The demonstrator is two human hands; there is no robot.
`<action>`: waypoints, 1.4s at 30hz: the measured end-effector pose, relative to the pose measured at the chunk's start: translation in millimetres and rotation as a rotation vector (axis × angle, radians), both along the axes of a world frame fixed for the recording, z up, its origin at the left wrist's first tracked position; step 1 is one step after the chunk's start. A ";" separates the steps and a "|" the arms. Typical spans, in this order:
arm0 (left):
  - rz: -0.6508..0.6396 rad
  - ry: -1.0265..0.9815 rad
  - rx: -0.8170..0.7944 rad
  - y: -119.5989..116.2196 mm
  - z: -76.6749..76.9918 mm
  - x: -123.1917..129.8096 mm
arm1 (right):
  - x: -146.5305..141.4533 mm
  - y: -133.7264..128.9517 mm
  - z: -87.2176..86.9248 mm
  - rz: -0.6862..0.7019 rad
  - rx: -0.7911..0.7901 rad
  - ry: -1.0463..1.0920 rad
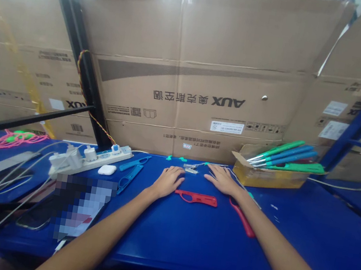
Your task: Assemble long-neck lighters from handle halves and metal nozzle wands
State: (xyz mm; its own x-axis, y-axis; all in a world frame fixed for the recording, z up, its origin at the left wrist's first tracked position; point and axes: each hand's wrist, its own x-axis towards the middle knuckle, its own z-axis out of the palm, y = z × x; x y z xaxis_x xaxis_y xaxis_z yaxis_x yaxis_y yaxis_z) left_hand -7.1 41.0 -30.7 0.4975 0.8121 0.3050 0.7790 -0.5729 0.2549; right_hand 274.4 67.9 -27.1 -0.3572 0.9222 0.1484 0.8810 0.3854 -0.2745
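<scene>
My left hand (169, 181) lies on the blue tabletop (163, 242), palm down with its fingers stretched forward. My right hand (223, 180) rests flat across from it, fingers spread. Neither appears to hold anything. Between the fingertips lie small clear and metallic parts (190, 169), too small to name. A red handle-shaped plastic shell (203, 199), like half a lighter casing, lies just right of my left hand. Another red shell (246, 225) is partly hidden beneath my right forearm. Small green pieces (182, 159) sit along the back edge.
An open yellow carton (269, 180) of green and blue stick lighters (286, 156) stands at back right. Blue shells (131, 177), a white earbud case (107, 170) and a power strip (101, 157) with cables lie left. A cardboard wall (208, 43) closes the back.
</scene>
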 end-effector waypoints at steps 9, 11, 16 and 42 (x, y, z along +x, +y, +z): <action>-0.004 -0.020 0.017 2.5 -4.4 0.0 | 3.5 8.2 -2.3 -0.075 0.024 -0.053; -0.008 -0.027 0.020 2.9 -5.3 -0.3 | 5.7 9.1 -2.2 -0.083 0.053 -0.062; -0.003 -0.038 0.019 3.3 -6.1 -0.7 | 10.5 12.0 -4.6 -0.086 0.089 -0.090; -0.131 -0.093 0.530 -31.8 36.1 12.0 | -30.5 -49.7 54.0 0.344 1.027 -0.119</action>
State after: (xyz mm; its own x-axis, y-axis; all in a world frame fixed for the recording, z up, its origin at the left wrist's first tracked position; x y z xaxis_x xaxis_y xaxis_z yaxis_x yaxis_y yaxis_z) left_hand 4.9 9.1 5.4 0.5352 0.4687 0.7027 0.6804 -0.7322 -0.0299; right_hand 243.8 18.2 26.9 -0.6356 0.2255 0.7384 0.6815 0.6132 0.3994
